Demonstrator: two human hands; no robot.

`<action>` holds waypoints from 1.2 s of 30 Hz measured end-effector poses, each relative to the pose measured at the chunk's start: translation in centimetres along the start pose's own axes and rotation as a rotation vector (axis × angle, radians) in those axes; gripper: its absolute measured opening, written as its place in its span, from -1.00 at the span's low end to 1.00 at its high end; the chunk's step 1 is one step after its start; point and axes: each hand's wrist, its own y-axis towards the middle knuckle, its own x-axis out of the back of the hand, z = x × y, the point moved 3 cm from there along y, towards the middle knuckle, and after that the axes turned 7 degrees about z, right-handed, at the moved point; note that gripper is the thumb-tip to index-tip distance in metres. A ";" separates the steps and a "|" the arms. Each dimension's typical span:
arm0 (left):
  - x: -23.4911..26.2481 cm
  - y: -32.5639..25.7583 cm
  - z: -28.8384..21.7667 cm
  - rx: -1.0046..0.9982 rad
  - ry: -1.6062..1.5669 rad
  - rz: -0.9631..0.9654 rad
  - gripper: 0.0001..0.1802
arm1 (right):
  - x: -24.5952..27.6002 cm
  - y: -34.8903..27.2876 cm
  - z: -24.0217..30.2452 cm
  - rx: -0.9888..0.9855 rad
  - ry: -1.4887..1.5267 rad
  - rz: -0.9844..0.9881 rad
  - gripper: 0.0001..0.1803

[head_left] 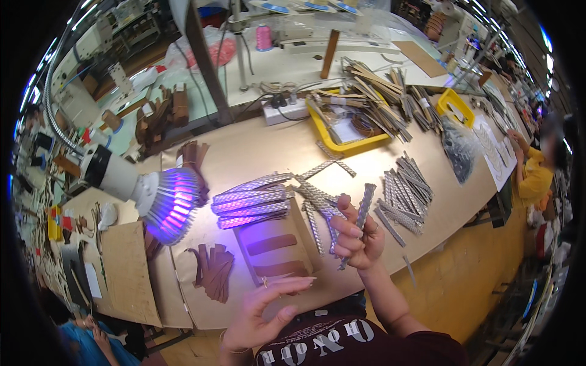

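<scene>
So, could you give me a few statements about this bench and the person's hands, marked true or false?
1. The right hand holds a braided strip. True.
2. The left hand is gripping a pair of scissors. False: it is open, and nothing shows in it.
3. The pink thread spool lies on its side. False: it stands upright.
4. The lamp is to the left of the bundle of braided strips. True.
5. The larger yellow tray is bare inside. False: strips and other pieces lie in it, some reaching over its edge.
</scene>
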 end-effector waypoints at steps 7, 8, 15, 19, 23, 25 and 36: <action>2.5 -0.2 2.9 0.068 -0.347 -0.466 -0.60 | -3.4 3.4 -2.2 -0.312 -1.538 -0.433 -0.64; 3.0 0.0 3.4 0.060 -0.381 -0.508 -0.58 | -3.9 4.1 -2.7 -0.312 -1.670 -0.394 -0.64; 4.8 0.1 5.6 -0.004 -0.438 -0.719 -0.61 | -4.4 7.6 -5.7 -0.415 -2.039 -0.275 -0.64; 6.1 0.0 6.0 -0.087 -0.372 -0.794 -0.68 | -3.8 8.5 -6.3 -0.631 -1.952 -0.212 -0.57; 6.5 -0.2 5.4 -0.128 -0.296 -0.814 -0.67 | -3.7 8.7 -6.8 -0.541 -1.382 -0.336 -0.42; 5.9 -0.3 5.1 -0.061 -0.427 -0.689 -0.66 | -3.8 8.8 -6.7 -0.141 -1.307 -0.419 -0.27; 3.9 -0.2 5.8 0.267 -0.417 -0.442 -0.75 | -4.0 7.1 -6.6 0.578 -2.439 -0.440 -0.21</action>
